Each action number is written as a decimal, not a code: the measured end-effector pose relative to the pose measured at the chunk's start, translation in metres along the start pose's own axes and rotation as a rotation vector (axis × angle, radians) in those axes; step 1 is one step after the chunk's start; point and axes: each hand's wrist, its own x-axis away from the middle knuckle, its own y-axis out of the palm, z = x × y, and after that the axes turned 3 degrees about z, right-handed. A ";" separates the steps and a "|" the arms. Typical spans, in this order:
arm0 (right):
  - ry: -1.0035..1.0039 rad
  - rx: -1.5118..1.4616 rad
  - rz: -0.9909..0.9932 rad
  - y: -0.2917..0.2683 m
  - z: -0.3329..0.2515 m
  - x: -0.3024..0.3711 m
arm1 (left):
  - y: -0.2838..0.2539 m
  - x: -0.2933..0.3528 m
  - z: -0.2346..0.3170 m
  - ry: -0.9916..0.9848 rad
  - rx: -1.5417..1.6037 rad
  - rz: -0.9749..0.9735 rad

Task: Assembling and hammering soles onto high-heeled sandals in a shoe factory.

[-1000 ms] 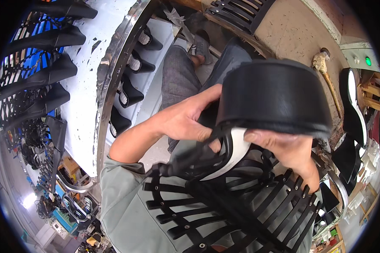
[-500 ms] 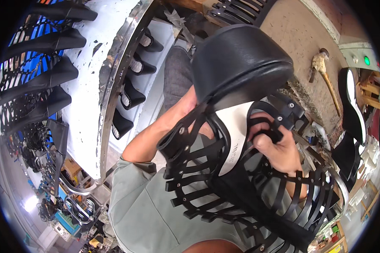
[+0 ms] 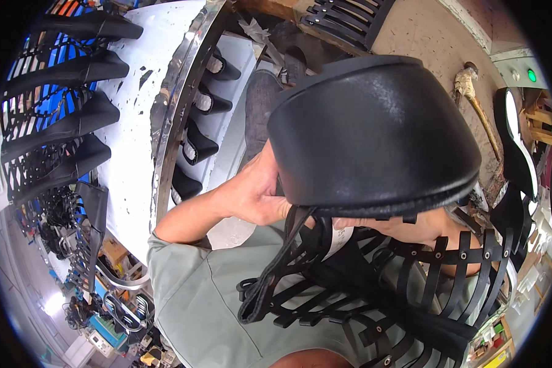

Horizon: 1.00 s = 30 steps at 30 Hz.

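A white worktop [image 3: 129, 178] sits at nine o'clock. Your left hand [image 3: 254, 193] and right hand [image 3: 423, 227] grip the black strappy boot [image 3: 374, 141] tight.

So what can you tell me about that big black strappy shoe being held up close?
The black strappy shoe fills the middle of the view, its rounded, smooth, leather-looking toe turned toward the camera. Behind the toe, rows of black straps with small rivets fan out over the person's lap, and a white insole shows beneath. The left hand grips it beside the toe; the right hand supports it from underneath, mostly hidden.
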 end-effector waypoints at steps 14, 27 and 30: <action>0.044 -0.046 -0.175 0.003 0.015 -0.002 | -0.014 -0.002 -0.002 -0.749 0.304 -0.273; -0.081 0.332 0.099 0.008 0.037 0.012 | 0.024 0.005 -0.026 -0.289 0.260 0.237; 0.127 0.285 -0.049 0.010 0.023 0.006 | 0.018 0.022 -0.053 -0.113 -0.154 0.216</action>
